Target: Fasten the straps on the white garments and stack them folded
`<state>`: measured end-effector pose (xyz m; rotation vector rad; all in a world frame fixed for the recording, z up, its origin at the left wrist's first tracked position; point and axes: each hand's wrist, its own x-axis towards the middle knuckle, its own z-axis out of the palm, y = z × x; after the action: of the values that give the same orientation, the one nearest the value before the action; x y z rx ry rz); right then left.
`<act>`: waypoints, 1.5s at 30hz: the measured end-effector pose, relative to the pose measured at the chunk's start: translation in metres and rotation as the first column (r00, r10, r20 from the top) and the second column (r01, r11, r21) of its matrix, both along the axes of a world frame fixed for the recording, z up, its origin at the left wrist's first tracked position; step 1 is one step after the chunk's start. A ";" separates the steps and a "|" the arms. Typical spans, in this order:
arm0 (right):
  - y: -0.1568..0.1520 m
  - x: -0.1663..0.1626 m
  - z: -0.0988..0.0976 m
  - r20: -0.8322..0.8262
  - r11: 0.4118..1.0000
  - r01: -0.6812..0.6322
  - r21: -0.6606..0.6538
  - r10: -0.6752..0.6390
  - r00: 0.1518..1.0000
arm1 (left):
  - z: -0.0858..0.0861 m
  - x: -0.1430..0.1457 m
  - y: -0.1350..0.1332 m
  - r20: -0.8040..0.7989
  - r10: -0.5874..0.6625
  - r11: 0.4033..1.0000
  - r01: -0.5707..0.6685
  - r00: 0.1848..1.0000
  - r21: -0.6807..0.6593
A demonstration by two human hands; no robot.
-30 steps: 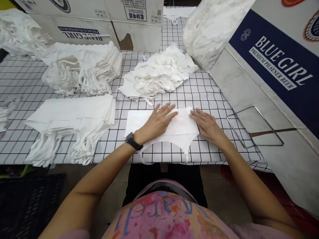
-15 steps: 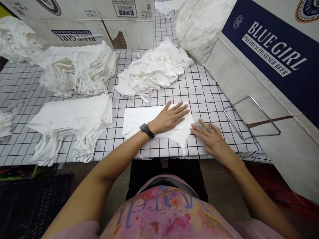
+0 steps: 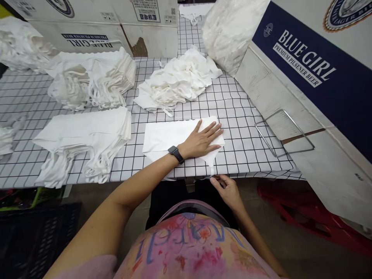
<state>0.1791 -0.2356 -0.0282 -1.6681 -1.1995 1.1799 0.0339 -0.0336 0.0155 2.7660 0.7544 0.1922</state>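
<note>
A white camisole (image 3: 165,135) with thin straps lies flat on the checked tablecloth in front of me, its straps toward the table's front edge. My left hand (image 3: 200,141), with a black watch at the wrist, rests flat on its right part, fingers spread. At the table edge below, my right hand (image 3: 226,188) has thumb and fingers closed on the end of a strap (image 3: 211,170); the fingertips are partly hidden. Left of the camisole is a neat stack of similar white camisoles (image 3: 87,126).
Another camisole stack (image 3: 95,77) and a loose white heap (image 3: 180,79) lie farther back. A filled plastic bag (image 3: 229,35) leans beside a blue-and-white carton (image 3: 308,77). A bent metal wire frame (image 3: 286,133) is at the right. A red plastic stool (image 3: 305,213) stands below.
My right hand has moved from the camisole's right side down and left to the strap at the table edge. My left hand has stayed flat on the fabric.
</note>
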 end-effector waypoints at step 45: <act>-0.069 0.011 0.106 -0.378 0.991 0.125 -0.054 -0.136 0.916 | 0.040 -0.017 -0.013 0.469 0.237 0.967 -0.159 0.851 -0.199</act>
<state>0.1901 -0.3046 0.0774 -1.4277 -0.8189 1.3641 0.0171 -0.0463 0.0557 2.3316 0.8647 0.8084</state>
